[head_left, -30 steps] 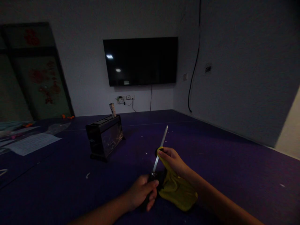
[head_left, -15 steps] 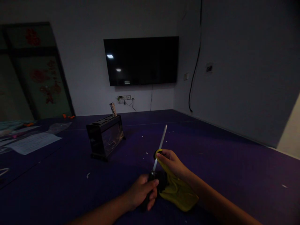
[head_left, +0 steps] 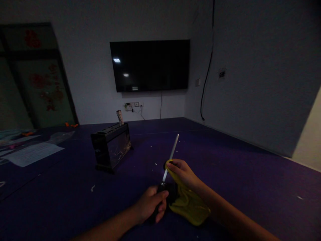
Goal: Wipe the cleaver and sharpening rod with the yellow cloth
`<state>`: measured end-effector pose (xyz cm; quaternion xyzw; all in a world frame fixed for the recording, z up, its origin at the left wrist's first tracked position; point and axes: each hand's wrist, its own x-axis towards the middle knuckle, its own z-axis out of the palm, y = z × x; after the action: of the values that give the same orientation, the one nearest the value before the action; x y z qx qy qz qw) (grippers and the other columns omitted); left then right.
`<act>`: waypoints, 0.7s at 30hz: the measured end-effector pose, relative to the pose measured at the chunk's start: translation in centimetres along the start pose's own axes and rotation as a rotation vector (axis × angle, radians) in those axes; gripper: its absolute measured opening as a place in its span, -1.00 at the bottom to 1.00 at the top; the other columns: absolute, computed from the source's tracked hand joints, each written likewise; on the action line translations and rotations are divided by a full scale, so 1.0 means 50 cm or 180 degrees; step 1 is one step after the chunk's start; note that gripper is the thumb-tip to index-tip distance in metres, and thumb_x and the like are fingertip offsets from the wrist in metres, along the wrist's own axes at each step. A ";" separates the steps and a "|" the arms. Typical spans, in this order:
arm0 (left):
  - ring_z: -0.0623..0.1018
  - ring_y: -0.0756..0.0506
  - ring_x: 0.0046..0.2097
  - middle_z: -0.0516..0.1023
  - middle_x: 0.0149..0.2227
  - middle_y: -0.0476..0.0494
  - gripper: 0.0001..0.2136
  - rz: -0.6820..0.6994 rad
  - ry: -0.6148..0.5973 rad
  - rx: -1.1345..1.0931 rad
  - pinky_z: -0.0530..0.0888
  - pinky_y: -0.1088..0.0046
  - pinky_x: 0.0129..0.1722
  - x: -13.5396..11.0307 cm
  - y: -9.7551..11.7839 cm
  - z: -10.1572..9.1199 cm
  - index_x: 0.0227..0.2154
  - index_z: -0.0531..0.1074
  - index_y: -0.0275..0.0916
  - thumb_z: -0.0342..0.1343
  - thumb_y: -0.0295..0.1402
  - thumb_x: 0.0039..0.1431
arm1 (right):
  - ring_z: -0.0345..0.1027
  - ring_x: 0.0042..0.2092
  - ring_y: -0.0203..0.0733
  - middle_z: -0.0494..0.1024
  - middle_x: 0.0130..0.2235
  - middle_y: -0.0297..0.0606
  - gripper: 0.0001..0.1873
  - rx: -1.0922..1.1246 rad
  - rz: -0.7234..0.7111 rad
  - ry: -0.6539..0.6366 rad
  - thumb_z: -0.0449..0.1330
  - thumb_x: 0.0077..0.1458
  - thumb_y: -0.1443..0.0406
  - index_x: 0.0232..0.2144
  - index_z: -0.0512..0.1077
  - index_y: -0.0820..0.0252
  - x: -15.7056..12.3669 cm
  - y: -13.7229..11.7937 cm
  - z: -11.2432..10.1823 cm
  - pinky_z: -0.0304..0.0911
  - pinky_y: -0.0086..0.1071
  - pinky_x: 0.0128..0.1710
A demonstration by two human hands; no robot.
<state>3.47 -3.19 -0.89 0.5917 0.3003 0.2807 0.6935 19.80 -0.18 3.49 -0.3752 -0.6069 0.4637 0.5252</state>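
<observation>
My left hand (head_left: 150,205) is closed around the black handle of what looks like a sharpening steel (head_left: 174,147), a long pale metal rod pointing up and away. Partway along the rod, my right hand (head_left: 183,172) pinches a yellow and black cloth (head_left: 192,208) around it. The rest of the cloth hangs down under my right wrist, its dark side towards my left hand. Further off to the left stands a black slotted box (head_left: 110,147), like a knife block, with a patterned handle (head_left: 119,117) sticking up from its far end.
The purple surface (head_left: 225,187) carries small white scraps. Papers (head_left: 32,153) and clear plastic (head_left: 60,136) lie at the left. A television (head_left: 150,66) hangs on the far wall above sockets (head_left: 135,104), and a black cable (head_left: 207,83) runs down the right wall.
The view has shifted very slightly. Both hands keep the same hold on the rod and cloth, and the box stays where it was.
</observation>
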 end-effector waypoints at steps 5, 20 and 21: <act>0.21 0.13 -0.77 0.15 -0.72 0.15 -0.57 0.0085 -0.0058 0.0041 0.06 0.59 -0.75 0.000 0.006 0.004 -0.59 0.16 -0.26 0.03 0.06 -0.08 | -0.02 -0.59 -0.41 0.21 -0.63 -0.44 -0.57 0.0223 0.0011 0.0115 0.24 -0.20 -0.03 -0.57 0.34 0.24 0.005 0.007 -0.009 -0.10 -0.49 -0.62; 0.21 0.12 -0.78 0.16 -0.73 0.17 -0.63 0.0100 -0.0192 0.0167 0.05 0.60 -0.77 -0.002 0.011 0.009 -0.57 0.15 -0.25 0.02 -0.01 -0.03 | 0.05 -0.64 -0.41 0.27 -0.66 -0.43 -0.62 0.0664 0.0131 0.0850 0.28 -0.26 0.02 -0.58 0.36 0.23 0.018 -0.010 -0.041 -0.07 -0.50 -0.65; 0.21 0.12 -0.78 0.16 -0.73 0.16 -0.63 0.0105 -0.0209 0.0173 0.05 0.60 -0.77 -0.002 0.011 0.009 -0.58 0.15 -0.25 0.02 -0.01 -0.03 | 0.06 -0.64 -0.41 0.28 -0.65 -0.43 -0.62 0.0704 0.0165 0.0876 0.28 -0.26 0.02 -0.57 0.36 0.22 0.018 -0.009 -0.041 -0.06 -0.50 -0.66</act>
<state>3.74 -3.49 -0.29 0.6241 0.2750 0.2643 0.6819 21.70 0.88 4.23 -0.3906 -0.4647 0.4852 0.6293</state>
